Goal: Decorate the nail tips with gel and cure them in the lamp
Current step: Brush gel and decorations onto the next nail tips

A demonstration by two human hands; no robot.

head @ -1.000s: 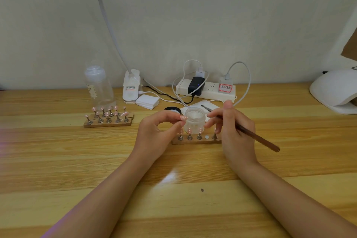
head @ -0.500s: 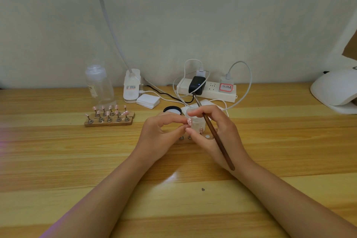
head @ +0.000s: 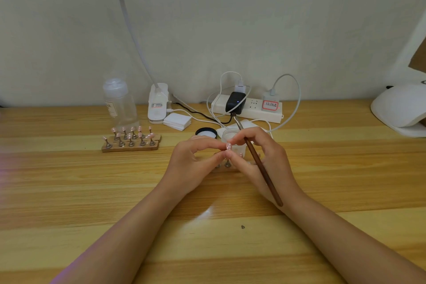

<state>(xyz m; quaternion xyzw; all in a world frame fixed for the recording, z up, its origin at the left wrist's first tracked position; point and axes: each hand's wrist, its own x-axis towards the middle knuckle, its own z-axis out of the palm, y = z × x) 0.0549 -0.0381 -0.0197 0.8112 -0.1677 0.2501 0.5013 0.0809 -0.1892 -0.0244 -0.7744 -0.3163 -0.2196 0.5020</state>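
My left hand (head: 196, 163) pinches a small pink nail tip (head: 228, 145) between thumb and forefinger at the middle of the table. My right hand (head: 262, 159) meets it from the right, fingertips at the same nail tip, while a brown brush (head: 258, 161) lies gripped across its palm with the bristle end pointing away. A frosted gel jar (head: 230, 136) stands just behind the fingers. Under the hands a small wooden stand (head: 227, 167) with nail tips is mostly hidden. The white curing lamp (head: 401, 108) sits at the far right edge.
A wooden stand (head: 131, 143) with several pink nail tips sits at the left. Behind it are a clear bottle (head: 118, 105), a desk lamp base (head: 158, 104), white pads (head: 177, 121), a black jar lid (head: 206, 133), and a power strip (head: 247, 108) with cables.
My right hand swung the brush from pointing right to lying along the palm, and moved left to meet my left hand at the nail tip in front of the jar.
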